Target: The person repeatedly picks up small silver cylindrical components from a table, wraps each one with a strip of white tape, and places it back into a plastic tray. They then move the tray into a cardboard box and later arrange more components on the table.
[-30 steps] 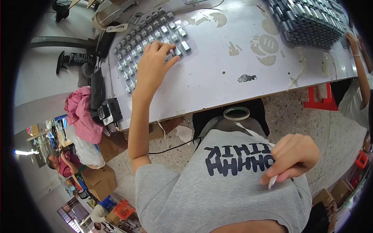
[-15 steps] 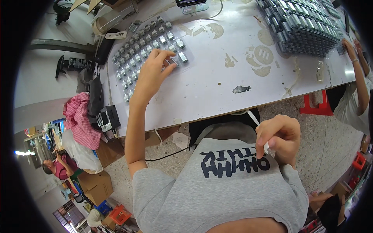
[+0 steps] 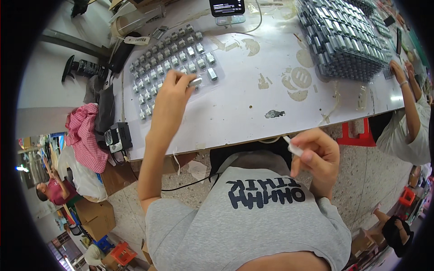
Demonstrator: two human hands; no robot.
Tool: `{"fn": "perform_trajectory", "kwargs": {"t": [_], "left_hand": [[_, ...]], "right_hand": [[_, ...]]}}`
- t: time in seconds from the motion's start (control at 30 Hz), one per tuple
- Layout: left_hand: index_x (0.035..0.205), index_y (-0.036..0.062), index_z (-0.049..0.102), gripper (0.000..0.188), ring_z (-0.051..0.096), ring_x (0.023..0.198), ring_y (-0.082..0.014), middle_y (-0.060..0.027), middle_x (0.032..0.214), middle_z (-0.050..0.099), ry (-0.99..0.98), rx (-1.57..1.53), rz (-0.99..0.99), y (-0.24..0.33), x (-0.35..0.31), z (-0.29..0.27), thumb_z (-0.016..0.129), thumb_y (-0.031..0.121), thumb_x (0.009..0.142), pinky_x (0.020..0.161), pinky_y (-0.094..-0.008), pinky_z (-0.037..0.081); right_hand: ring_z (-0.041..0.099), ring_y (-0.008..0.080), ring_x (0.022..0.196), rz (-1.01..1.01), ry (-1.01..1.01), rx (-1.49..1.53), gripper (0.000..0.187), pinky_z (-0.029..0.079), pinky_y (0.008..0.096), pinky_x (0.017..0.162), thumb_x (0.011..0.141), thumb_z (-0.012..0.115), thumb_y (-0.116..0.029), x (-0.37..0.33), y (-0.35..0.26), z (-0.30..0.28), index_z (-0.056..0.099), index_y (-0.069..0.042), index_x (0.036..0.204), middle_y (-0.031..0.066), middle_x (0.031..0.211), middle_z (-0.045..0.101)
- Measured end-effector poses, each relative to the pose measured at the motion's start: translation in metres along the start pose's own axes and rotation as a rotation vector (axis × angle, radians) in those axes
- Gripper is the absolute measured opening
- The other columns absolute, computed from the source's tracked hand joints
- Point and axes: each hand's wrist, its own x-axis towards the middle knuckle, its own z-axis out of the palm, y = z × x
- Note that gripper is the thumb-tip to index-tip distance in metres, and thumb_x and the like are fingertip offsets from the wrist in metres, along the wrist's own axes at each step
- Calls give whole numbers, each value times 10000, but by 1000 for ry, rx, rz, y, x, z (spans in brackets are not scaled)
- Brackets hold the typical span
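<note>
- A small silver metal piece (image 3: 195, 82) is at the fingertips of the left hand (image 3: 174, 92), over the near right part of a clear plastic tray (image 3: 205, 85); it seems pinched between thumb and forefinger, though whether it is wholly clear of the tray is hard to tell from above.
- Rows of similar blocky metal parts (image 3: 174, 61) fill much of the tray, one sitting near its right edge.
- The right hand (image 3: 320, 153) grips a narrow white strip (image 3: 294, 148) between thumb and fingers, just off the table's near edge.
- The white table (image 3: 217, 119) carries the tray on its left and a tall stack of loaded trays (image 3: 346, 43) at the far right.
- Beyond, a phone (image 3: 227, 7) with a lit screen stands beside a looping cable (image 3: 261, 18).
- A co-worker's hands (image 3: 398, 72) are beside the stack.
</note>
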Motion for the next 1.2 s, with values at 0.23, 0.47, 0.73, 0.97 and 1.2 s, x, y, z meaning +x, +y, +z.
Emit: {"fn": "perform_trajectory", "kwargs": {"t": [0.23,0.47,0.73,0.97,1.2], "left_hand": [[990,26,561,197,564,794,-164,-78,920,553,-147,-683,-269,47,-69,11,541,34,794,687,-271,473],[1054,0,511,237,588,766,-120,-102,894,606,-61,-1222,-435,61,-86,19,528,37,820,684,-224,478],[1163,2,415,364,602,753,-128,-114,880,608,65,-1339,-209,85,-79,1,546,35,824,685,-226,494],[1160,17,475,478,632,729,-148,-108,832,639,176,-1075,-5,89,-82,-6,661,29,720,638,-228,508],[1077,27,535,512,630,684,-139,-89,784,631,235,-914,51,91,-83,-5,745,88,615,607,-219,504]], "right_hand": [[404,-1,466,85,-139,-176,289,283,137,435,805,518,-1,13,12,3,463,69,1080,104,705,647],[565,53,590,83,-278,-393,207,399,147,527,804,564,-41,21,17,12,497,10,994,106,722,649],[567,69,588,21,-245,-416,61,406,164,513,795,583,-46,33,-2,48,570,9,818,54,655,607],[469,24,537,7,-336,-381,69,347,153,472,810,575,-64,39,-8,45,567,4,811,-8,624,530],[463,24,536,-59,-266,-347,73,294,145,454,722,642,-38,37,-4,48,581,3,725,10,640,556]]}}
